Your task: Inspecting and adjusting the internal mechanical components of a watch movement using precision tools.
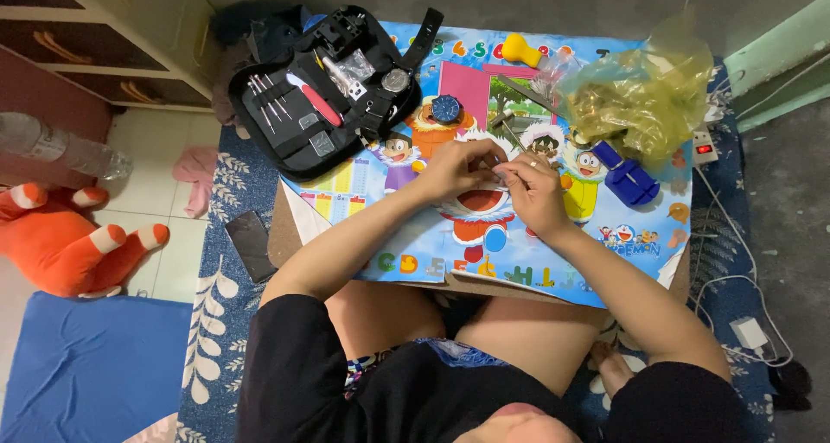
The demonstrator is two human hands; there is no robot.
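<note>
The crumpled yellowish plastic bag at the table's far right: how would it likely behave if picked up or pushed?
The yellowish plastic bag looks thin and translucent, heavily creased, so it would probably be floppy and crumple rather than hold shape. Small items seem to sit inside, so it may sag and shift when lifted. Pushed across the cartoon-printed table, it would likely bunch up, not slide cleanly.

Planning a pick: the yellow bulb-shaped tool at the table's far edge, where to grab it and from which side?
Take the yellow bulb tool at its narrow neck, where the round body tapers towards the flared end. It lies flat on the cartoon table, long axis roughly left-right, so come from above with the grip across the neck. The crumpled plastic bag crowds its right side.
</note>
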